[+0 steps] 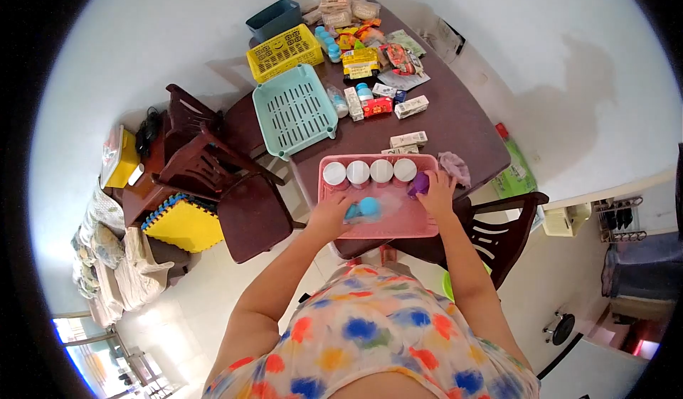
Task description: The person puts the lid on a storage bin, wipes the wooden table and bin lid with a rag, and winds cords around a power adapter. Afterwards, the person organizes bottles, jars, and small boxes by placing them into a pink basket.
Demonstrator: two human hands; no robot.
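A pink tray (388, 230) lies at the table's near edge, with a row of several white-lidded jars (358, 172) along its far side. My left hand (329, 216) reaches over the tray's left rim, its fingers closed on a blue-capped bottle (351, 213). Right beside that is another blue cap (368, 206) on what looks like a clear bottle, slightly blurred. At the tray's right end my right hand (437, 191) grips a small purple item (419, 183); its kind is partly hidden by the fingers. A crumpled mauve cloth (455, 168) lies just beyond that hand.
Small cartons (408, 139) lie behind the tray. A light-blue slotted basket (295, 111), a yellow basket (284, 52) and a dark teal bin (274, 18) line the table's left side. Snack packets (361, 63) fill the far end. Wooden chairs (252, 214) stand left and right.
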